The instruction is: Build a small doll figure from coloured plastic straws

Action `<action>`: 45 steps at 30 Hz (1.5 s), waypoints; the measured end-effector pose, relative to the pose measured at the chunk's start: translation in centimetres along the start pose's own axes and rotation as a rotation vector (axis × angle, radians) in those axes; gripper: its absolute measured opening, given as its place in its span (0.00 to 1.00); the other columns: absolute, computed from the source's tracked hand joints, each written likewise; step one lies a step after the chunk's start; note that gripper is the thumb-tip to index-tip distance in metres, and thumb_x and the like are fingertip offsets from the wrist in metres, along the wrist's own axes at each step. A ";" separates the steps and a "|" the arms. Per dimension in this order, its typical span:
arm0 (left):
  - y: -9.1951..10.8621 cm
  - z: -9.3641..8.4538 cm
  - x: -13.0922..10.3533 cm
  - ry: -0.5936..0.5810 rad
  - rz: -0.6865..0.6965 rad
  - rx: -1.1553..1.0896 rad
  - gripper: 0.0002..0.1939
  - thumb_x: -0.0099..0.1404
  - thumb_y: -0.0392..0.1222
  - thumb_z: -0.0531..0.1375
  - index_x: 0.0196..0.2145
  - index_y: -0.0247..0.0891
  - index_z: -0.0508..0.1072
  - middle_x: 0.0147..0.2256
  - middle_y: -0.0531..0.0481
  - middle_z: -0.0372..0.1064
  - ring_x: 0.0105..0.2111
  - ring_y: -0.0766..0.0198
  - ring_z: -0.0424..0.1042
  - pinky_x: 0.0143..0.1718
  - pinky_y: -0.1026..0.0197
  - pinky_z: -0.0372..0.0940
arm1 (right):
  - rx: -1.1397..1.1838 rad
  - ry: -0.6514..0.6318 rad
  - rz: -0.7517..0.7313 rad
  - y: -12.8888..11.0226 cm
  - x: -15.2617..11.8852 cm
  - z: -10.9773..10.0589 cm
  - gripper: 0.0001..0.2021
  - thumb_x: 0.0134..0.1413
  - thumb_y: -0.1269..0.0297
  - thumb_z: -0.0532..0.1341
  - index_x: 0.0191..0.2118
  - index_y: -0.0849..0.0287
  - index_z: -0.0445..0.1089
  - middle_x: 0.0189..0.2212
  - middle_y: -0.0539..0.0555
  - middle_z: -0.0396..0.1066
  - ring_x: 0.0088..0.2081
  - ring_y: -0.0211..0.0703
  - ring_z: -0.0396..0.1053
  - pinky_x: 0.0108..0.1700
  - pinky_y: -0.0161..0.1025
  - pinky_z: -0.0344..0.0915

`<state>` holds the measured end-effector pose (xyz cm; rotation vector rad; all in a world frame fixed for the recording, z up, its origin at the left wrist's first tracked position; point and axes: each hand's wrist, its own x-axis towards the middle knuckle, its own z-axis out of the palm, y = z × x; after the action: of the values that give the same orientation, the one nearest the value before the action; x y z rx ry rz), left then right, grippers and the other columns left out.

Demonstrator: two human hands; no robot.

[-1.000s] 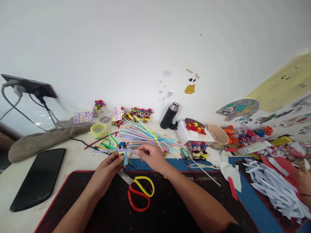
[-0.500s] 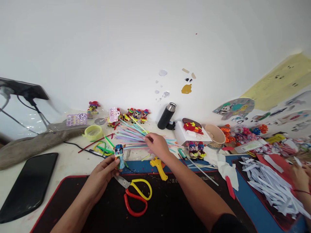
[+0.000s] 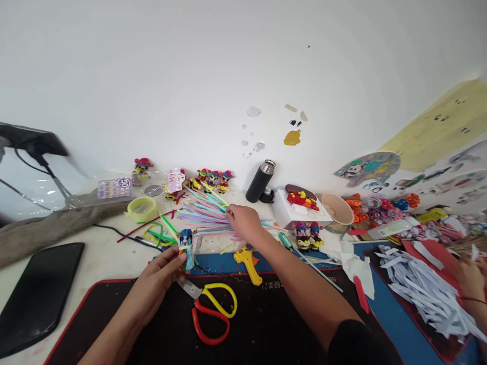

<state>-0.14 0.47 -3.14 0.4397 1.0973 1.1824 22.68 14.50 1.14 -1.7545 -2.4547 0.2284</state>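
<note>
Between its thumb and fingers my left hand (image 3: 167,266) holds a small figurine (image 3: 186,248) with a blue headpiece and a light blue body. My right hand (image 3: 240,220) reaches over the spread pile of pastel pipe cleaners (image 3: 201,213), its fingers pinched together at the pile's right part. What lies between those fingertips is too small to make out. Scissors (image 3: 215,306) with one yellow and one red handle lie on the black mat (image 3: 274,324), blades near my left hand. A yellow glue gun (image 3: 249,264) rests below my right wrist.
A black bottle (image 3: 261,181) leans near the wall. Several finished figurines (image 3: 215,181) stand behind the pile. A tape roll (image 3: 142,209) and a black phone-like slab (image 3: 40,291) are at left. Another person's hand (image 3: 472,279) is at far right by white paper strips (image 3: 426,294).
My right hand's fingers have closed more onto the pipe cleaners. The view has shifted slightly, and my left hand still holds the figurine.
</note>
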 end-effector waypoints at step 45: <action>0.3 0.4 -0.6 -0.134 0.021 -0.079 0.19 0.51 0.47 0.80 0.36 0.37 0.81 0.31 0.52 0.74 0.28 0.65 0.73 0.28 0.65 0.68 | 0.680 0.524 -0.106 -1.4 -0.1 -4.9 0.11 0.63 0.55 0.61 0.36 0.57 0.73 0.32 0.53 0.77 0.31 0.42 0.71 0.37 0.38 0.68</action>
<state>0.02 0.12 -2.46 0.4634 0.9298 1.1935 22.29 14.27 6.23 -1.1952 -1.7920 0.4574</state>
